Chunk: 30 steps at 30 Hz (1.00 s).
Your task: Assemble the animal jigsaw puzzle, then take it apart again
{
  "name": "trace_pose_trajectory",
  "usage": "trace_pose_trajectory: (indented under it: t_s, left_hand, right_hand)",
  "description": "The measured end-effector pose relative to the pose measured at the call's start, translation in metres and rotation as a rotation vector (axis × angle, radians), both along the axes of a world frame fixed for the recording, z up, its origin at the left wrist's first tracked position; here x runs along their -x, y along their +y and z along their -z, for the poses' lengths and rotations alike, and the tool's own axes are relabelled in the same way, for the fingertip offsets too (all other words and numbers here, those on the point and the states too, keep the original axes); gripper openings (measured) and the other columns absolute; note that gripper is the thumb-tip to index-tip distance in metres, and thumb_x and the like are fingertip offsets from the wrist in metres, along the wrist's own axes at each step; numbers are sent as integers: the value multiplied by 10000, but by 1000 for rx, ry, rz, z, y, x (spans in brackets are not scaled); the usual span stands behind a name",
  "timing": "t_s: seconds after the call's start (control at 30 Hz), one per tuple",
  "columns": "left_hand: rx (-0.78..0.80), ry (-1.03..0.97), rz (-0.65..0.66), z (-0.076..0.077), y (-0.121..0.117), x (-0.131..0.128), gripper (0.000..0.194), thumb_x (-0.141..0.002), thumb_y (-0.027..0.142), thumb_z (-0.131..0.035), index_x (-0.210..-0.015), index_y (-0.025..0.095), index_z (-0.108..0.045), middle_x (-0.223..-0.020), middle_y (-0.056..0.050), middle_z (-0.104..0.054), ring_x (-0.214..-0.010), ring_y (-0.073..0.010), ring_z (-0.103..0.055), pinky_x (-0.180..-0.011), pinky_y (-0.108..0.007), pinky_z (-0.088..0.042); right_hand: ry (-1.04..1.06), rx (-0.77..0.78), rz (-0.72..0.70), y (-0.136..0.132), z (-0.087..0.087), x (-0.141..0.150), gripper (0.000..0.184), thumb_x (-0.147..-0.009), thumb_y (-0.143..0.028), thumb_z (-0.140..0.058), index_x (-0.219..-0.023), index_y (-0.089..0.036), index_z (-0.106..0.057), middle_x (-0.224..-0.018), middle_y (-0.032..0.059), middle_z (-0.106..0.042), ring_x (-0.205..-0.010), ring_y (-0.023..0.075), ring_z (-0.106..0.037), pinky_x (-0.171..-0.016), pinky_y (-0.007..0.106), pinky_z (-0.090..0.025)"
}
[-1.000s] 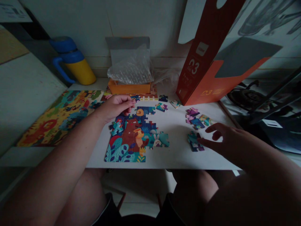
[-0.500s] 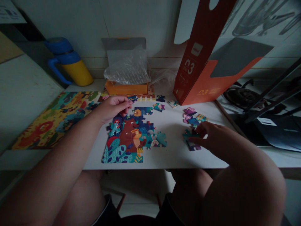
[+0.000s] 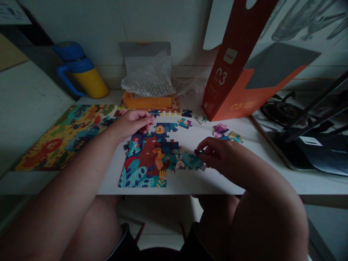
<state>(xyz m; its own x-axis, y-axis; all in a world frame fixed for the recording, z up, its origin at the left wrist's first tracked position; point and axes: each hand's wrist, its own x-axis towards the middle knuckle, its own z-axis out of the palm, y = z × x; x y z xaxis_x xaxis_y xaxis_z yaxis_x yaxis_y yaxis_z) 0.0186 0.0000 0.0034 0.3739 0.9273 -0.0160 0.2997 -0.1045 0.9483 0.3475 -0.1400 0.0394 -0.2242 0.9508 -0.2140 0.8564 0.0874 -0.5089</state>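
Note:
A partly joined jigsaw puzzle with a brown bear lies on the white table. At its right end, beside the rabbit piece, my right hand pinches a dark teal and purple puzzle piece by its far side. That piece is at or against the puzzle's edge; whether it is locked in, I cannot tell. My left hand hovers over the puzzle's upper left, thumb and fingers pressed together; anything inside them is hidden. A loose-looking teal piece rests on the puzzle's left edge below it.
Loose pieces lie right of the puzzle, and others behind it. An orange box with plastic wrap, a tall orange carton and a blue-yellow jug stand at the back. A yellow picture sheet lies left.
My right hand has moved left from the loose pieces to the puzzle's right edge, bringing a puzzle piece along. My left hand has hardly moved.

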Motion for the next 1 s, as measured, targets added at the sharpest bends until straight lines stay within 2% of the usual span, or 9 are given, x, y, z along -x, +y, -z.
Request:
trace_pose_trajectory:
  t_s: [0.17,0.33,0.43,0.67,1.0]
  left_hand:
    - [-6,7,3,-1,0,-1,296,-862,478,-806,-827,196,-725,-703,-15,-676,-583,-105,-588,-564,-226,-486]
    - [1,11,6,-3,-2,-3,328,-851,498,-815,-824,183,-728,-687,-11,-666,-580,-104,-578,-566,-226,-487]
    - [0,11,8,-4,-3,-3,327,-851,496,-817,-827,182,-728,-685,-8,-661,-582,-104,-575,-564,-227,-486]
    - [3,28,5,-3,-3,-4,323,-845,494,-819,-828,183,-732,-681,-14,-663,-588,-111,-577,-567,-231,-483]
    - [8,13,24,0,-1,-3,338,-840,499,-838,-850,173,-746,-694,-16,-672,-591,-111,-593,-574,-231,-490]
  right_hand:
    - [39,41,57,5,7,1,70,-913,-313,-681,-948,-256,-699,-807,29,-805,-732,201,-739,-629,285,-467]
    - [-145,3,52,4,7,-5,110,-874,-359,-738,-865,-254,-707,-792,25,-774,-648,185,-659,-583,300,-392]
    - [-179,46,24,3,9,-9,156,-895,-404,-728,-866,-252,-706,-755,17,-752,-635,184,-637,-573,310,-376]
    - [-205,90,10,0,9,-13,137,-914,-384,-707,-908,-247,-710,-765,19,-754,-660,188,-646,-612,317,-404]
    - [-212,55,-6,2,17,-13,179,-926,-425,-703,-925,-246,-702,-832,39,-752,-700,205,-646,-632,330,-412]
